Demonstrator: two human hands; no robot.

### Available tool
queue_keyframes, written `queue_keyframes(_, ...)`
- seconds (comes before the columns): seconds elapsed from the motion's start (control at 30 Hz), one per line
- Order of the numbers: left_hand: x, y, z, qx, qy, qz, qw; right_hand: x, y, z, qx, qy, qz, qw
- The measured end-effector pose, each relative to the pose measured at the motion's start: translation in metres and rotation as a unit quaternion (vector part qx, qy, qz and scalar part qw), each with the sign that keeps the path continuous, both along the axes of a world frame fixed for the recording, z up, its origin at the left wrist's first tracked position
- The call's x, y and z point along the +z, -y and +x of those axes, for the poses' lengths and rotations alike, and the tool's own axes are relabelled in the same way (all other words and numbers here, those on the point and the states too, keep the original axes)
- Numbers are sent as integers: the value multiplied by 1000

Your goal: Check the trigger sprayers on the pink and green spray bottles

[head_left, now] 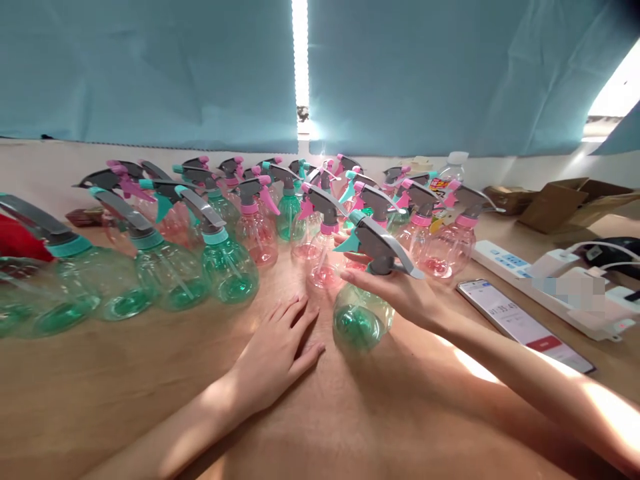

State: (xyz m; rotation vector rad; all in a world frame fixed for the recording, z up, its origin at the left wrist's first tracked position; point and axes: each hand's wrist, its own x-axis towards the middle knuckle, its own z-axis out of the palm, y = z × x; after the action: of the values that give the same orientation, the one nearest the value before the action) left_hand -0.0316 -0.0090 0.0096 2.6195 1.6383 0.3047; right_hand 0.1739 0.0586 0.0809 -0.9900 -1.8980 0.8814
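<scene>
My right hand [400, 290] is wrapped round the neck of a green spray bottle [361, 319] with a grey trigger head, which stands on the wooden table [150, 400] in front of me. My left hand [277, 353] lies flat on the table just left of that bottle, fingers stretched out and holding nothing. Behind both hands stand several more spray bottles, green ones [227, 267] on the left and pink ones [323, 263] in the middle and right.
A phone [523, 325] lies face up right of my right arm. White power strips [550, 283] with cables lie beyond it. Cardboard boxes [560, 200] sit at the back right. A blue curtain [150, 73] hangs behind the table.
</scene>
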Motion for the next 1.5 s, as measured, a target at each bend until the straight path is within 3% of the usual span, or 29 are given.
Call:
queue_keyframes(0.1, 0, 3, -1, 3, -6, 4, 1000, -8, -2, 7, -5, 41, 47, 998)
queue_keyframes(0.2, -1, 7, -4, 3, -15, 10, 1000, -13, 4, 17, 16, 113, 30, 993)
queue_keyframes(0.4, -2, 20, -13, 1, -3, -3, 1000, -33, 18, 38, -43, 85, 85, 992)
queue_keyframes(0.5, -9, 28, -23, -5, 10, 5, 1000, -32, 24, 38, -60, 109, 86, 989)
queue_keyframes(0.7, -19, 49, -49, -21, 69, 68, 995, -13, 35, -5, -34, 135, 65, 988)
queue_keyframes(0.77, -16, 54, -55, -26, 72, 59, 995, -16, 29, -26, 21, 106, 87, 990)
queue_keyframes(0.97, -11, 61, -64, -28, 96, 56, 993, -34, -4, -77, -1, 82, 113, 990)
queue_keyframes(1.27, -12, 58, -61, -42, 102, 40, 993, -37, -27, -98, 0, 50, 112, 992)
queue_keyframes(1.5, -23, 48, -56, -46, 108, 52, 992, -36, -36, -106, -13, 49, 104, 993)
